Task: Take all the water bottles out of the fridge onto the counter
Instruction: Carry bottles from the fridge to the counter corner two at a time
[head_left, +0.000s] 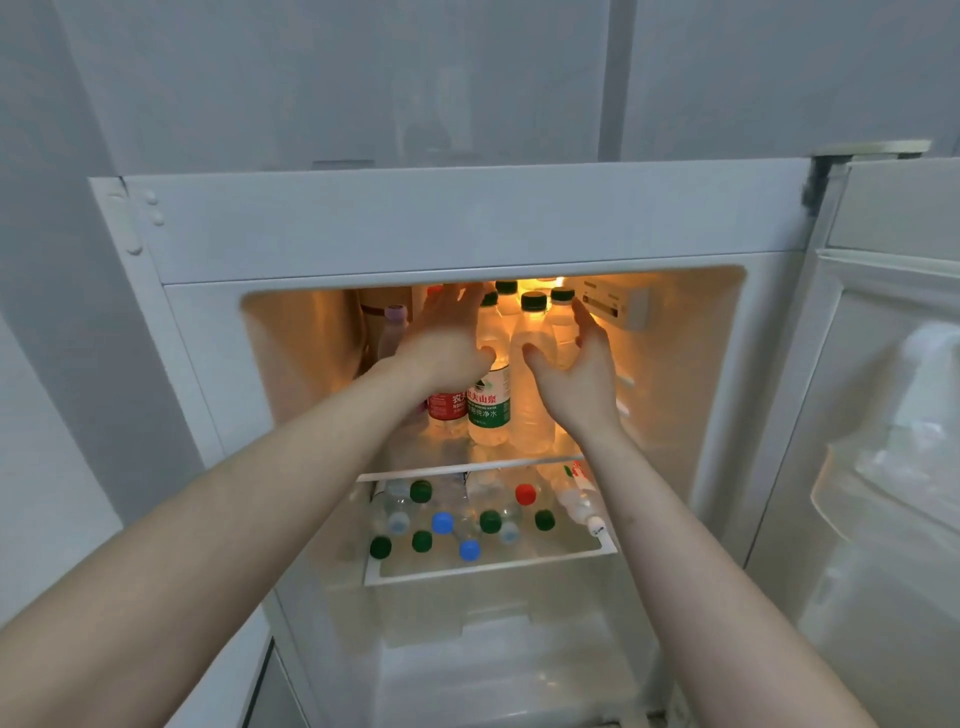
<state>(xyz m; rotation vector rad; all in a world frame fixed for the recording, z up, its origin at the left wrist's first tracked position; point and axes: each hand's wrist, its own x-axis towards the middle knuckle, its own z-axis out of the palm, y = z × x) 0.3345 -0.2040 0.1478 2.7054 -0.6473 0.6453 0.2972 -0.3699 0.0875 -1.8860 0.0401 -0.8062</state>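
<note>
Grey wall panels rise behind the white fridge (467, 228), its door (883, 415) swung open at three o'clock. Standing water bottles (530, 374) crowd the lit top shelf, and more bottles (467, 519) lie on the shelf (493, 569) at six o'clock below. My left hand (447, 343) and right hand (576, 374) reach in, fingers spread wide either side of the standing cluster, gripping nothing.

Between the two hands, a green-labelled water bottle (489, 402) carries white characters 农夫山泉, partly covered, above smaller ones ending 纯净水. Just below the left hand (445, 340), a red-labelled bottle (448, 405) shows 农夫. Print on the panel (615, 306) beside the right hand (574, 371) is too small to read.
</note>
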